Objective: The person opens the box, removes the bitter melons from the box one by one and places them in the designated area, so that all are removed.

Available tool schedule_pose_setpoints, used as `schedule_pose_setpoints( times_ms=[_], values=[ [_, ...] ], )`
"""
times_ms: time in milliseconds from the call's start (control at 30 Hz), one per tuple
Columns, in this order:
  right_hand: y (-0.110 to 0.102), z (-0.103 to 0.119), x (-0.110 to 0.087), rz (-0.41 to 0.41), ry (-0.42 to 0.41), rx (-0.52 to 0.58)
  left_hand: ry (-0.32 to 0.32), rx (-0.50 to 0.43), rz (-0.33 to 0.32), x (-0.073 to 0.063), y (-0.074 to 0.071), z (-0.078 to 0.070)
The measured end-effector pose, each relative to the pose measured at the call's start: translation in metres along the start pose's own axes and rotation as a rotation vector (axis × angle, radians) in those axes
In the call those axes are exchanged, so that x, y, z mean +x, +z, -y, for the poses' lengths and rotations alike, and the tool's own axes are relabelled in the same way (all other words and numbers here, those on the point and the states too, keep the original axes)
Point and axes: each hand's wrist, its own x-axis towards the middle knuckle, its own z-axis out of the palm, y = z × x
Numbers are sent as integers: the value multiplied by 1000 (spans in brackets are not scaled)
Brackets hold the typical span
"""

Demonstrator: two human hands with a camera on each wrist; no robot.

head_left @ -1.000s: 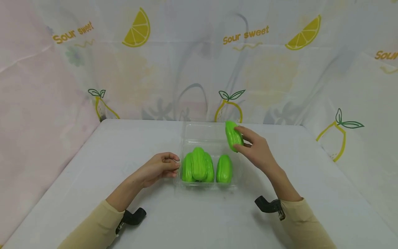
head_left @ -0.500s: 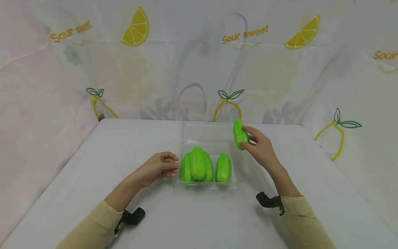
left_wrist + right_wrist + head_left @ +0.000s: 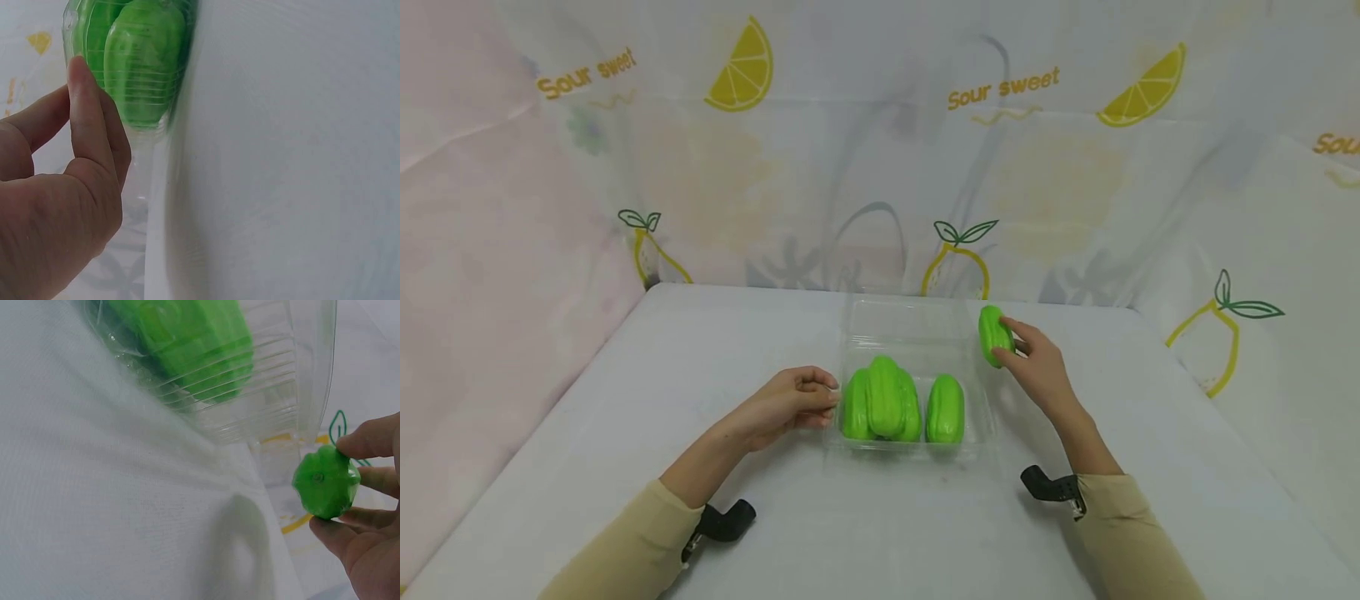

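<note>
My right hand (image 3: 1039, 367) holds a plump, ribbed green toy vegetable (image 3: 994, 336) between thumb and fingers. In the right wrist view its round end (image 3: 324, 482) faces the camera, to the right of the box and above the white surface. A clear plastic box (image 3: 979, 421) stands in the middle of the table with its lid folded back. One like vegetable (image 3: 945, 410) lies in its right compartment. Several more are heaped on the left, one (image 3: 885, 397) on top. My left hand (image 3: 781, 410) pinches the box's left rim with its fingertips, seen close in the left wrist view.
The open lid (image 3: 902, 321) extends behind the box towards the table's back edge. A white cloth covers the table (image 3: 880, 525). A lemon-printed curtain (image 3: 820, 158) hangs behind and at both sides. Black wrist cameras (image 3: 1048, 485) sit at both cuffs.
My right hand has carried the green toy vegetable rightwards, from over the box's back right part to beyond its right side. My left hand has stayed at the box's left edge.
</note>
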Motion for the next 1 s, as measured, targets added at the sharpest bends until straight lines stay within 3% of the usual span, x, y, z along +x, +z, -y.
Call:
schedule_pose_setpoints(
  times_ms=[267, 533, 800, 1000],
  values=[
    [4, -11, 3, 8, 38, 3, 6, 7, 2, 0, -1, -1],
    [9, -19, 10, 34, 19, 19, -4, 6, -4, 1, 0, 0],
    [15, -30, 15, 85, 44, -18, -5, 1, -3, 2, 1, 0],
    [19, -33, 14, 60, 55, -61, -10, 1, -3, 3, 1, 0]
  ],
)
